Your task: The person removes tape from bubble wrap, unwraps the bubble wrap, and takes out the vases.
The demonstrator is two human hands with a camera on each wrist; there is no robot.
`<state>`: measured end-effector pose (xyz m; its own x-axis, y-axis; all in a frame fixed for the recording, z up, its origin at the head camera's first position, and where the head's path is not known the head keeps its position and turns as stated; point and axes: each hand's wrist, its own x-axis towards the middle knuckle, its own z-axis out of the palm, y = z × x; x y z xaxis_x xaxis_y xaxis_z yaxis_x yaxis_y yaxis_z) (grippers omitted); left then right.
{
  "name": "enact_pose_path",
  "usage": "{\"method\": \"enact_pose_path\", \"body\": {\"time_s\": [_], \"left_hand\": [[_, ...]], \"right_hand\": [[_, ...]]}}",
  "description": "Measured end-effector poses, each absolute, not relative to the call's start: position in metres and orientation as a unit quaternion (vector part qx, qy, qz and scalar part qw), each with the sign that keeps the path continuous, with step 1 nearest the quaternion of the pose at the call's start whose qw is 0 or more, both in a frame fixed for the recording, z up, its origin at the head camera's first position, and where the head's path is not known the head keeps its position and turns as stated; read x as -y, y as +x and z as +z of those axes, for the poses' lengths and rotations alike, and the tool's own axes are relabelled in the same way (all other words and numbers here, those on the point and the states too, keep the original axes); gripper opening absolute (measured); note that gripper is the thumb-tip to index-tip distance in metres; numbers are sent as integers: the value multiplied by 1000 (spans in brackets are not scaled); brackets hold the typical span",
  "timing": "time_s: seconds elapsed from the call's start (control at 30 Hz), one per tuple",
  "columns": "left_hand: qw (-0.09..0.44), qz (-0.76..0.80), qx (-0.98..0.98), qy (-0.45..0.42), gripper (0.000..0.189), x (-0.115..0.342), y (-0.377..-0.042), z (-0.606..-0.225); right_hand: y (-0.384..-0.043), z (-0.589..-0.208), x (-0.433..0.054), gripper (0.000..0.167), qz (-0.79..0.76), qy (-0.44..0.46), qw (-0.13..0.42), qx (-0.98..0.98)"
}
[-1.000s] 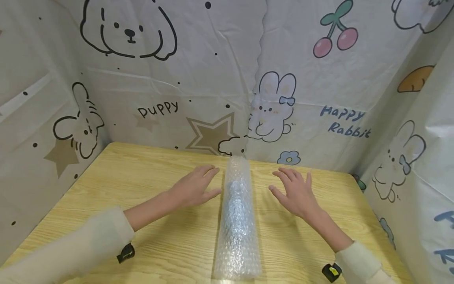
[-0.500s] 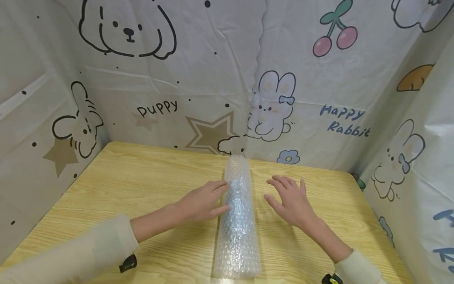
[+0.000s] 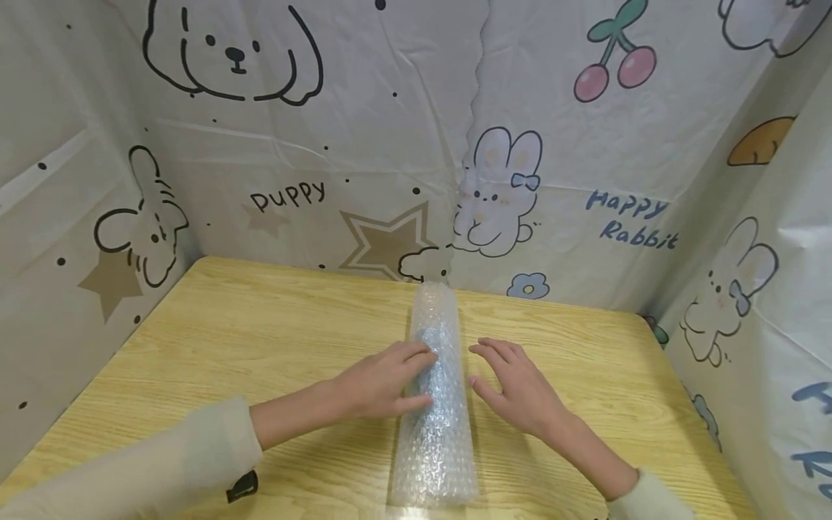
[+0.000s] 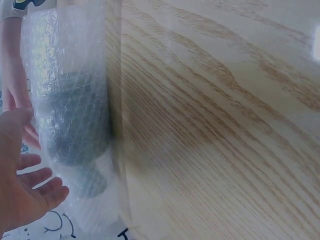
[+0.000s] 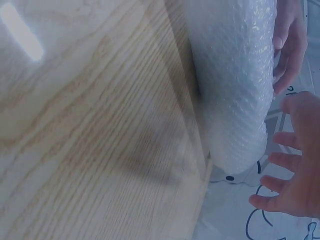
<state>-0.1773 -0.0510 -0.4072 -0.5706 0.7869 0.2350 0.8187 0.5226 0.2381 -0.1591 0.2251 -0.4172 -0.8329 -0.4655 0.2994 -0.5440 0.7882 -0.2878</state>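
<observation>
A long roll of bubble wrap (image 3: 437, 448) lies lengthwise on the wooden table, its far end near the back edge. Through the layers a dark, bottle-like shape (image 4: 77, 120) shows in the left wrist view. My left hand (image 3: 383, 381) is at the roll's left side, its relaxed fingers and thumb overlapping the wrap in the head view. On the other side my right hand (image 3: 520, 390) hovers with spread, loosely bent fingers, just apart from the wrap. Neither hand grips anything.
The wooden table (image 3: 292, 303) has a light grain and a straight back edge. Behind it and along both sides hangs a pale printed cloth (image 3: 390, 144) with rabbits, puppies and stars. Glare marks the tabletop in the right wrist view.
My left hand has moved right and nearer to me, from beside the roll to overlapping it. My right hand has shifted left and nearer too, closing on the roll, which stays put.
</observation>
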Motion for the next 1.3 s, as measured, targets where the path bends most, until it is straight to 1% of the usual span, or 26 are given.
{"method": "enact_pose_path", "body": {"time_s": [0.13,0.23,0.43,0.6,1.0,1.1,1.3], "left_hand": [[41,-165,871,-461,66,50,-177,-409],[38,-163,872,-460,67,49,-177,-409],[46,-153,869,-468,69,47,-177,-412],[59,-131,869,-473,68,46,-176,-413],[86,-84,863,-491,68,38,-177,-414],[95,-76,860,-496,68,37,-177,-414],[110,-60,857,-501,68,36,-178,-417]], "right_hand": [[-154,-416,-220,47,193,271,97,938],[-151,-416,-216,46,207,270,80,937],[-146,-418,-211,45,224,272,51,934],[-141,-419,-207,47,231,280,46,931],[-133,-419,-199,62,204,290,37,934],[-133,-420,-198,65,192,295,39,935],[-132,-419,-195,64,188,308,56,931]]}}
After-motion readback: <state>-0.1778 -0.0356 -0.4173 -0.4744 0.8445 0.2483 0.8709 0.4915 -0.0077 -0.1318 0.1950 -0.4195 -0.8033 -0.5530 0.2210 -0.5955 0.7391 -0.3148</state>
